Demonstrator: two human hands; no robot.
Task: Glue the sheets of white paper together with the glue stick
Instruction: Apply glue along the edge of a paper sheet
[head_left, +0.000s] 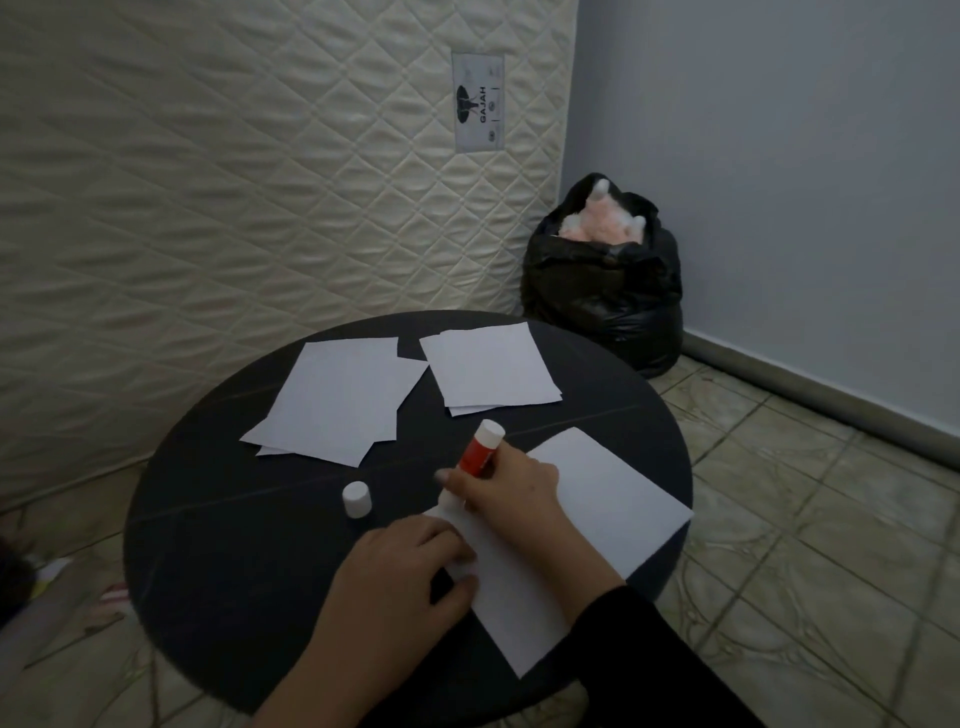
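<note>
On the table (218, 499): three lots of white paper are laid out.
Far stacks: left stack (337, 400) and right stack (491, 366) are untouched, judged still to be glued.
Near sheet (608, 499): being glued along its left edge.
Left hand (395, 582): flattened on the sheet, holding nothing.
Right hand (509, 491): closed around the glue stick (480, 449), tip down.
Cap (356, 499): set aside, upright.

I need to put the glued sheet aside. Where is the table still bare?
The table's left side is bare, between the cap, the left paper pile and the rim. The far side is crowded: both piles, the right one, nearly meet.
</note>
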